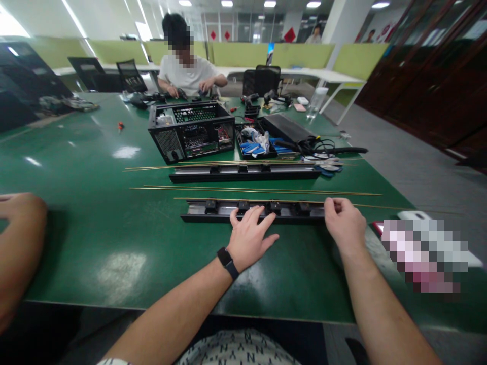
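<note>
A black rail point(220, 218) with a silvery channel and several small black blocks lies lengthwise across the green table in front of me. My left hand point(251, 234), a dark watch on its wrist, rests with spread fingers on the rail's middle, fingertips near the black blocks. At the rail's right end my right hand point(345, 222) is closed in a pinch on a thin brass-coloured rod point(384, 206). This rod runs along the rail's far edge and sticks out well past its right end. Behind it lie more loose thin rods point(228, 189).
A second black rail point(243, 177) lies farther back, with rods along it. Beyond stand an open computer case point(198, 134) and a black tray point(243, 152) with gloves. Blurred packets point(426, 253) lie at right. A co-worker point(190, 78) sits opposite; another person's arm point(23, 238) rests at left.
</note>
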A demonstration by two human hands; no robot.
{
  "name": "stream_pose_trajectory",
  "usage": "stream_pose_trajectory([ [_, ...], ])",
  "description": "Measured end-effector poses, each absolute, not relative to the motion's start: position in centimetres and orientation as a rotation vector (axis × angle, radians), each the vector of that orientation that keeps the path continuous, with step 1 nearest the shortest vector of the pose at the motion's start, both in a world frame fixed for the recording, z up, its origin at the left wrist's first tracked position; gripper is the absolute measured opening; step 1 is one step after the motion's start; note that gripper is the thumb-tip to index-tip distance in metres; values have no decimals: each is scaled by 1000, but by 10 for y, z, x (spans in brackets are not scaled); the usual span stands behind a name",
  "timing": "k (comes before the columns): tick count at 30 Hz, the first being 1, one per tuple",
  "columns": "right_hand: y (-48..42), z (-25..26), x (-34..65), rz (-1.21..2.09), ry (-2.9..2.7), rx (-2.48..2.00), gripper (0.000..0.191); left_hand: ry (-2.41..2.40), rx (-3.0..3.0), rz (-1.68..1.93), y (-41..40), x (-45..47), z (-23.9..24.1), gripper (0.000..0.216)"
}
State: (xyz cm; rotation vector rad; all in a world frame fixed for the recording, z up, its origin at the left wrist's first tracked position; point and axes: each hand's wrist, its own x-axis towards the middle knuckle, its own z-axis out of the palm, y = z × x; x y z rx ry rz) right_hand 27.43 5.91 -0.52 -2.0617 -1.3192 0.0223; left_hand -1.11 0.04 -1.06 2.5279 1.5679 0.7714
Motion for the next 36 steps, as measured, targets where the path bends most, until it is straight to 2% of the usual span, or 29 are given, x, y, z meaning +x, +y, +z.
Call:
stream_pose_trajectory([
  [36, 61, -6, 280, -13, -1278, -2120, 41, 1561, 2520, 745, -1, -12, -9, 50],
])
